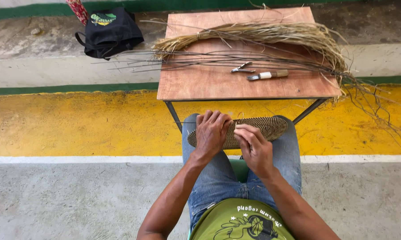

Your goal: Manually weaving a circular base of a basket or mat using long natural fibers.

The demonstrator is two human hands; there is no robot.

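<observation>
**Woven oval piece partly built, much raw fibre unused**

Head view: a flat, oval woven piece [262, 129] is being held across the knees of a seated person in blue jeans, just in front of a small wooden table [218, 82]. The left hand [211, 131] is being pressed flat over the left part of the piece, fingers curled over its far rim, so that it is being gripped and steadied there. The right hand [253, 144] is being closed narrowly at the near rim, fingertips pinched together on what appears to be a thin strand; the strand itself is too fine to be made out with certainty.

The piece is judged to be some way along: a tight, ribbed oval is already being shown, though whether it is a base or a finished mat cannot be told. On the table, a large bundle of dry straw-coloured fibre [271, 35] and a spread of thin dark stalks [236, 60] are lying, seemingly untouched, so plenty of material is being kept in reserve. A knife with a pale handle [268, 75] and a small metal tool [242, 68] are lying beside them, well apart from both hands. A black bag [109, 31] is resting on the ledge behind.
</observation>
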